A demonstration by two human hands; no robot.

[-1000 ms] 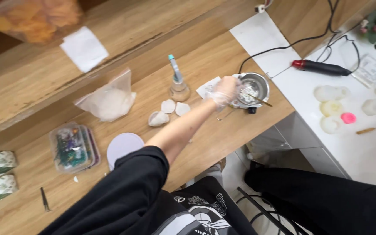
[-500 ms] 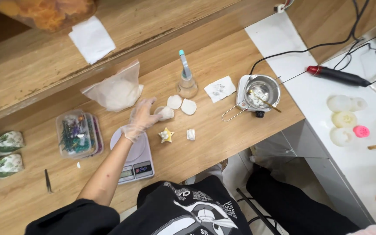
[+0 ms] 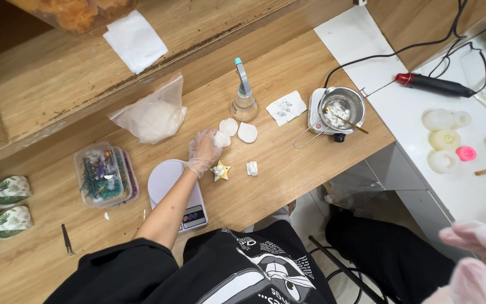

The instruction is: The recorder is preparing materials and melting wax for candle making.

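Gripping a white lumpy piece [image 3: 221, 139] w/ gloved left hand [image 3: 202, 151], fingers curled round it, low over the wooden desk [image 3: 288, 180]. Right hand [image 3: 479, 264] gloved too, near-right corner, blurred, off the desk, seemingly holding nothing; can't tell for sure.

Just right of the held piece: two more white shell-like pieces [image 3: 238, 130], flat on desk, touching each other. Just near the hand: small star-shaped mould [image 3: 219, 170] w/ white bits in it, then a small white crumpled lump [image 3: 252, 168] beside it. Left of hand: kitchen scale [image 3: 174, 191] w/ round pale platform, forearm passing over it. Far side: glass flask w/ teal-capped tool [image 3: 244, 101], clear bag of white powder [image 3: 152, 115]. Further right: metal melting pot [image 3: 341, 107] on its small heater, stick resting in it.

Judgement, for doing this well: keep grip light, piece looks brittle; lift straight up, clear of the two neighbours & the star mould; keep forearm off the scale.
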